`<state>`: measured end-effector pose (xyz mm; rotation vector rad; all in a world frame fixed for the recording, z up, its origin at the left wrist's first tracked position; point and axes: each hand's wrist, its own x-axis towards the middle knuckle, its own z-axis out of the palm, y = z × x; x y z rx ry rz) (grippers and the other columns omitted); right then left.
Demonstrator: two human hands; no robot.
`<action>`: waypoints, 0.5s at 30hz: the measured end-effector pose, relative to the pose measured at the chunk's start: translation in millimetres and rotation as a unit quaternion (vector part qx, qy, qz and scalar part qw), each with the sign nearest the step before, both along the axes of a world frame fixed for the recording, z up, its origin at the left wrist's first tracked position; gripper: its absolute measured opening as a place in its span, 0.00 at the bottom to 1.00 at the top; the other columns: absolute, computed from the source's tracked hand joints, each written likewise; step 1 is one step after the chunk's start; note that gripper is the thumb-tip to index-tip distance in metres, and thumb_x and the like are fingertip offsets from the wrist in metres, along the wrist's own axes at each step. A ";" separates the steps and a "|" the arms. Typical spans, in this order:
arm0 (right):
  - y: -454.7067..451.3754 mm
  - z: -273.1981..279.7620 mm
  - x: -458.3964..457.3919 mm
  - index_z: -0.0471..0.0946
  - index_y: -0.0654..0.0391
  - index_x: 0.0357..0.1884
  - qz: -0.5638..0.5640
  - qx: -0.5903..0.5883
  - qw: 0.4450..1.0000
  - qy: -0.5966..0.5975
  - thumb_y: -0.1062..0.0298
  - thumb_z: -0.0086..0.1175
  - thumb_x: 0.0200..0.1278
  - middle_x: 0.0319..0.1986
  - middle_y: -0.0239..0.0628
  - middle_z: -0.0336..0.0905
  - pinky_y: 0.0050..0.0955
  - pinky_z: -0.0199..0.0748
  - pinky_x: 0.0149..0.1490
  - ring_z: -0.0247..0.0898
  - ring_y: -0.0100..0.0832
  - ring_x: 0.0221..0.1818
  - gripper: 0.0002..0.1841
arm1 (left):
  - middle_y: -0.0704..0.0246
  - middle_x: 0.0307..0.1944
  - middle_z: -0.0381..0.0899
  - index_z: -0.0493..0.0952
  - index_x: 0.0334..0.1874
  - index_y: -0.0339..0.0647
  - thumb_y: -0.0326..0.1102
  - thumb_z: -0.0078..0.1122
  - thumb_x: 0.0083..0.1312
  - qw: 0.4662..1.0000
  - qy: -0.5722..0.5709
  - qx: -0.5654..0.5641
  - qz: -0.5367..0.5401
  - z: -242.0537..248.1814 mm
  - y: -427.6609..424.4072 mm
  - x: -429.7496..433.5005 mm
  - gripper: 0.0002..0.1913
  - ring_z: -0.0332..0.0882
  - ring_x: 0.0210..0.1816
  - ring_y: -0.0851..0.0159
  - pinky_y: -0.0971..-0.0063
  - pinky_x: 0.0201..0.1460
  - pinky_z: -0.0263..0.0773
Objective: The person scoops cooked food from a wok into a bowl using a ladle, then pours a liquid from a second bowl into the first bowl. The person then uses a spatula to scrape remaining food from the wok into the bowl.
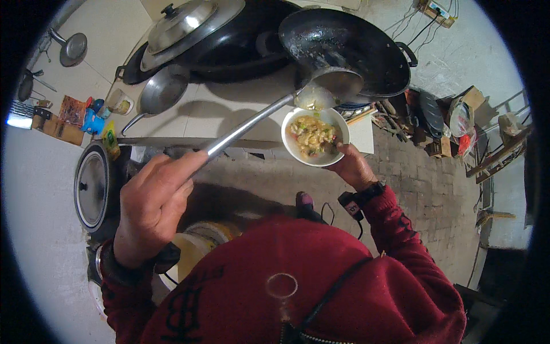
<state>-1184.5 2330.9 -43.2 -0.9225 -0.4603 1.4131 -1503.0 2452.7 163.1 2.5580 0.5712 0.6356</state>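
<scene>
My left hand [157, 206] is closed around the metal handle of a long ladle [251, 124]. The ladle's head is tilted above the far rim of a white bowl [288, 148], with some pale, wet food clinging in it. That bowl rests in my right hand [354, 167], whose thumb lies over the near right rim and whose other fingers are mostly hidden below. Inside the bowl is a lumpy yellowish food [313, 134] with green and red bits. Just beyond the ladle a black wok [339, 43] leans, its inside wet with residue.
A large dark wok [240, 47] with a metal lid [184, 26] partly on it occupies the stove top. Left of it are a metal scoop [165, 90] and a small plastic tub [120, 102]. A lidded pot [92, 187] stands at far left; firewood [391, 118] lies right.
</scene>
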 end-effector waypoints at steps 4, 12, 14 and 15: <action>-0.2 -4.9 3.4 0.51 0.59 0.67 0.009 0.029 1.000 -0.005 0.53 0.52 0.58 0.62 0.43 0.58 0.48 0.64 0.62 0.60 0.41 0.62 0.38 | 0.62 0.29 0.75 0.74 0.51 0.34 0.18 0.48 0.58 0.997 -0.056 -0.057 0.010 -6.2 1.1 0.4 0.17 0.70 0.25 0.66 0.76 0.31 0.69; 6.9 -19.2 10.7 0.52 0.58 0.66 0.029 0.033 0.999 0.006 0.59 0.49 0.57 0.61 0.42 0.60 0.47 0.64 0.62 0.62 0.41 0.61 0.35 | 0.70 0.25 0.70 0.70 0.54 0.33 0.28 0.47 0.65 0.927 -0.216 -0.306 0.039 -49.3 23.3 35.2 0.15 0.66 0.23 0.77 0.83 0.27 0.69; 7.9 -20.6 12.3 0.53 0.58 0.66 0.019 0.015 1.000 0.005 0.60 0.49 0.58 0.61 0.42 0.61 0.47 0.65 0.62 0.63 0.41 0.60 0.34 | 0.70 0.25 0.70 0.70 0.54 0.33 0.28 0.47 0.66 0.906 -0.236 -0.351 0.032 -61.9 29.8 49.7 0.15 0.67 0.23 0.77 0.82 0.26 0.70; 8.3 -21.5 12.6 0.53 0.58 0.66 0.016 0.018 1.000 0.010 0.61 0.49 0.58 0.60 0.42 0.61 0.47 0.65 0.61 0.64 0.41 0.60 0.34 | 0.70 0.25 0.70 0.70 0.54 0.33 0.29 0.47 0.66 0.893 -0.246 -0.375 0.026 -67.4 33.0 56.3 0.15 0.67 0.22 0.77 0.82 0.26 0.70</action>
